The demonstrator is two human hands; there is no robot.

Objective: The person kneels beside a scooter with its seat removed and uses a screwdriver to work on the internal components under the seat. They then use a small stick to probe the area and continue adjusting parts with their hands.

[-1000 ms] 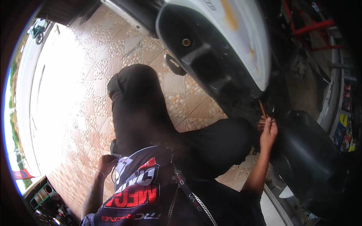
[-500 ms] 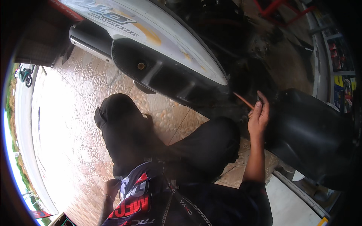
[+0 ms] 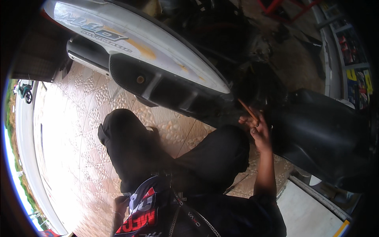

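Observation:
My right hand (image 3: 260,132) is raised beside the dark underside of a scooter, palm partly turned up. A thin orange-brown rod (image 3: 248,109) rests in its fingers, the tip pointing up and left; its exact kind is unclear. Some of those fingers are stretched out and others curl near the rod's lower end. Down by the hem of my shirt, my left hand (image 3: 120,204) is partly cut off by cloth and glare, so its fingers cannot be made out. The scooter's white side panel (image 3: 158,49) and black footboard (image 3: 169,89) lie ahead of my knees.
A large black plastic body part (image 3: 319,134) fills the right side. Patterned tiles (image 3: 92,158) cover the floor. Shelves with packaged goods (image 3: 357,85) stand at the far right, and a red metal frame (image 3: 290,10) is at the back. Outside on the left stands a motorbike (image 3: 25,93).
My right hand has shifted slightly left and lower, its fingers opening more around the rod, which now points up more steeply. The view has tilted a little, moving the scooter leftward.

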